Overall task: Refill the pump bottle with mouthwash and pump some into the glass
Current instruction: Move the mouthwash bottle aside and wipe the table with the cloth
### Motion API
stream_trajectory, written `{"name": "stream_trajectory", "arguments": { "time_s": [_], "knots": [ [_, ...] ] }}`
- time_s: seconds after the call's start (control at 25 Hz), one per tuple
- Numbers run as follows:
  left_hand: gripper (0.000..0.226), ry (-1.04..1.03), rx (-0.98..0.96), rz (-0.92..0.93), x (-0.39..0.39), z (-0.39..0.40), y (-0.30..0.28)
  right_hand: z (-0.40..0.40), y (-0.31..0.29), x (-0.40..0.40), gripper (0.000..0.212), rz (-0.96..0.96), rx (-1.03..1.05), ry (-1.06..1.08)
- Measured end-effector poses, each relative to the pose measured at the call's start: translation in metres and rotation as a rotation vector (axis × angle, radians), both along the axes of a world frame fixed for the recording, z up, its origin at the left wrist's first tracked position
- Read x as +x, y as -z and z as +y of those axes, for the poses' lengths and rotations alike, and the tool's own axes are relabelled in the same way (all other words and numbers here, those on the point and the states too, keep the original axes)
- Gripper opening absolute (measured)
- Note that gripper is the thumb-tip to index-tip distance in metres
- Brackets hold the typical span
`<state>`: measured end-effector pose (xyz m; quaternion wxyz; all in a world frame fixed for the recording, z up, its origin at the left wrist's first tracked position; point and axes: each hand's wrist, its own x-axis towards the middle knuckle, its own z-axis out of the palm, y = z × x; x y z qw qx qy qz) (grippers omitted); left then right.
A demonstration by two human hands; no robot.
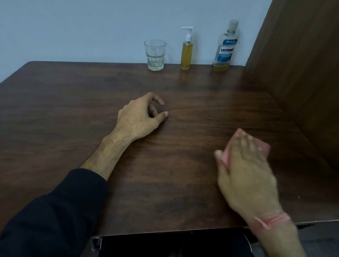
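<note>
Three things stand in a row at the table's far edge against the wall. A clear glass (154,55) holds a little clear liquid. To its right is a slim pump bottle (187,50) full of yellow liquid with a white pump head. Further right stands a capped Listerine mouthwash bottle (225,46) with only a little yellow liquid at the bottom. My left hand (140,116) rests on the table's middle, fingers loosely curled and holding nothing. My right hand (245,172), blurred, lies at the right on a pink cloth (262,147).
The dark wooden table (66,112) fills the view. A brown wooden panel (310,77) rises along its right side, and a pale wall runs behind it. A pink band circles my right wrist.
</note>
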<state>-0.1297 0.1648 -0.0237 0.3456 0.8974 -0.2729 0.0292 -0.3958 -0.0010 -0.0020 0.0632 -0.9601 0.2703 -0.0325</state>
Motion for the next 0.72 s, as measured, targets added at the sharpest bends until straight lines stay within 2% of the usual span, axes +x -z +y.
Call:
{"name": "stream_trajectory", "arguments": {
  "time_s": [0.12,0.2,0.32,0.48,0.64,0.72],
  "knots": [
    [0.024,-0.014,-0.107,0.054,0.004,0.003,0.002,0.059,0.013,0.022,0.080,-0.118,0.011,-0.253],
    [0.019,-0.032,-0.248,0.110,0.009,0.004,0.003,0.077,0.018,0.040,0.080,-0.110,-0.020,-0.425],
    [0.019,-0.055,-0.333,0.133,0.010,0.006,0.001,0.057,0.013,0.076,0.074,-0.035,-0.053,-0.478],
    [0.020,-0.041,-0.330,0.118,0.005,0.005,0.000,-0.011,0.001,0.124,0.069,0.028,-0.042,-0.334],
    [0.022,-0.054,-0.327,0.126,0.000,0.003,0.000,-0.090,-0.004,0.149,0.071,0.123,0.023,-0.007],
    [0.021,-0.080,-0.368,0.127,0.001,0.003,-0.001,-0.104,-0.002,0.165,0.074,0.113,0.068,0.111]
  ]
}}
